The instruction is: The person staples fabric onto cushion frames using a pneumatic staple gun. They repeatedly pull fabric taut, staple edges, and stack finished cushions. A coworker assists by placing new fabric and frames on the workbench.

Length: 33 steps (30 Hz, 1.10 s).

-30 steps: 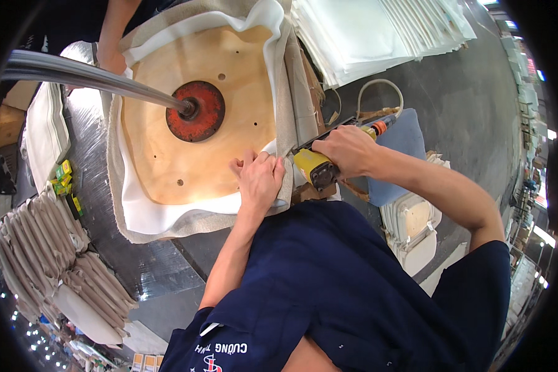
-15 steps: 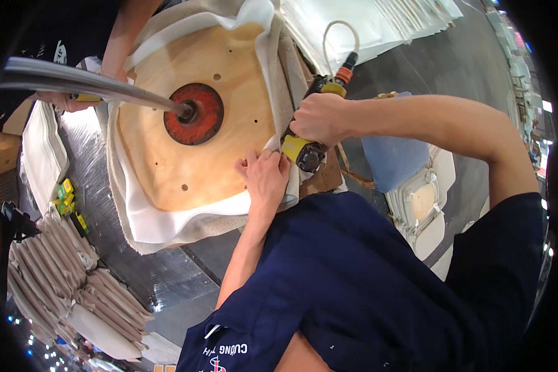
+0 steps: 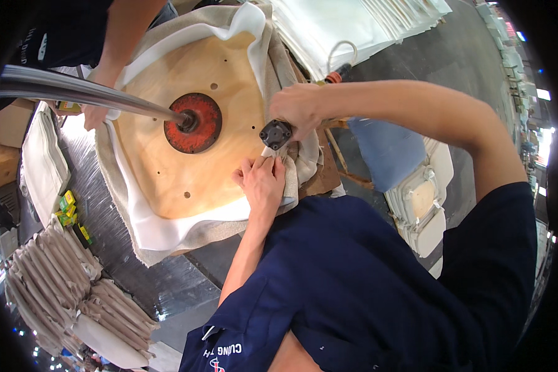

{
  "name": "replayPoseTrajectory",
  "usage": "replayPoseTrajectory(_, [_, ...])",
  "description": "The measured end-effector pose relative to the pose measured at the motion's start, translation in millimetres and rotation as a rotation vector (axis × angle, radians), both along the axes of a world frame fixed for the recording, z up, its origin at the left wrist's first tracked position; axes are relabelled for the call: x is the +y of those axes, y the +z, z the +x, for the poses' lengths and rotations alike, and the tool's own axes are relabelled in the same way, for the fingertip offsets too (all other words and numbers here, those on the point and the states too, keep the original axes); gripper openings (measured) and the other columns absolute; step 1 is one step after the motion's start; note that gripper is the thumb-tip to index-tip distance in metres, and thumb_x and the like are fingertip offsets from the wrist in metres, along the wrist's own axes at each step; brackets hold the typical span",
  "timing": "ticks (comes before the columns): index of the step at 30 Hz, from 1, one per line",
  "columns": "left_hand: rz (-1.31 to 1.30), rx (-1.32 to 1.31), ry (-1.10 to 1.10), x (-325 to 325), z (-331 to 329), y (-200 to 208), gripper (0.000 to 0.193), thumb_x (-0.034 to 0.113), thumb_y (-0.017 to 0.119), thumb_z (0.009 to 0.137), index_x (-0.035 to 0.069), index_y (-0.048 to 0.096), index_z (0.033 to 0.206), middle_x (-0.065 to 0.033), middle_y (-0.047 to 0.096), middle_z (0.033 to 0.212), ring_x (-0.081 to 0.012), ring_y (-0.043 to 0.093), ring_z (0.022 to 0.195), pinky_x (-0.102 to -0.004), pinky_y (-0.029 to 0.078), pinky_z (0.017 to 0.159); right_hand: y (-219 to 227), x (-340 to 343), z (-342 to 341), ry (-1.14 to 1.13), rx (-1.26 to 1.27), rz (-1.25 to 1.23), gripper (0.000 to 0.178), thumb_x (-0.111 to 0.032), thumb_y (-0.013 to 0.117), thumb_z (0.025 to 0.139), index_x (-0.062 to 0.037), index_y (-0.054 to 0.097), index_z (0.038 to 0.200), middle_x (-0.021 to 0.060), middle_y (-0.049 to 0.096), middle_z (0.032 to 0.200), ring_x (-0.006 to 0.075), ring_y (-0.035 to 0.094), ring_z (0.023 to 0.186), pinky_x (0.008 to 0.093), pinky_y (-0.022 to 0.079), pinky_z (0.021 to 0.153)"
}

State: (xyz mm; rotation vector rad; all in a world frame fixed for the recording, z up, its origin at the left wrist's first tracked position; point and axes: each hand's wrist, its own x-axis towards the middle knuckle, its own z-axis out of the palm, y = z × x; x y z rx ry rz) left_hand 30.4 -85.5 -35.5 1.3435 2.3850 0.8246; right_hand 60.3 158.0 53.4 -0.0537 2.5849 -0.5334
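Working in a crowded workshop over a dark tabletop [image 3: 465, 68], with a pile of white sheets [image 3: 347, 31] on the far right, a blue pad [image 3: 387, 152] right of the hands and folded beige covers [image 3: 49, 273] heaped at the near left. Leaning over a wooden panel [image 3: 229, 167], lying flat just left of the hands beneath a red disc [image 3: 206, 135] on a metal rod [image 3: 87, 96] — and bordered by white padding [image 3: 149, 229] and beige fabric [image 3: 108, 173]. Curling the left hand [image 3: 263, 186] over the panel's near right edge, fingers bent and nearly closed, apparently pinching a fold of the fabric there. Closing the right hand [image 3: 296, 110] round a black hand tool [image 3: 275, 134], with a pale hose looping beyond an orange connector [image 3: 333, 78]. Holding the tool just beyond the left fingertips, on their far side, over that same edge — aiming its long axis from the black end at near left to the connector at far right. Placing the left hand nearer the body, the right farther across. Hiding the tool's nose from view, so leaving contact with the fold impossible to tell. Sharing the panel's far left edge with a co-worker's hand [image 3: 96, 116].
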Motion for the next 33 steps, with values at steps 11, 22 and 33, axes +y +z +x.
replayPoseTrajectory(11, [0.056,-0.005,-0.007,0,-2,-5,0.027,0.027,0.07,0.097,0.007,0.075,0.079,-0.004,0.068,0.082,-0.0275,0.056,0.094,-0.0463,0.035,0.091,3,20,51,-0.051,-0.055,-0.135,0.023,-0.023,0.084,0.067,-0.0073,0.071,0.078,0.0146,0.071,0.077,0.04,0.07,0.078,0.0512,0.055,0.067])
replayPoseTrajectory(22, [0.232,-0.242,0.177,-9,-7,6,0.031,0.035,0.072,0.097,0.007,0.072,0.084,-0.0144,0.065,0.101,-0.0339,0.059,0.101,-0.047,0.036,0.1,-9,-27,138,-0.544,0.333,-0.21,0.049,-0.021,0.088,0.063,-0.011,0.073,0.108,0.0168,0.073,0.082,0.0403,0.072,0.08,0.0482,0.057,0.074])
replayPoseTrajectory(33, [-0.073,-0.659,0.277,15,32,54,0.047,0.04,0.072,0.103,-0.007,0.073,0.104,-0.0161,0.075,0.09,-0.0246,0.069,0.085,-0.0412,0.054,0.082,-57,-176,233,-1.205,0.405,-0.292,0.059,-0.022,0.087,0.07,-0.0089,0.067,0.124,0.0196,0.074,0.086,0.0433,0.073,0.082,0.0493,0.057,0.072])
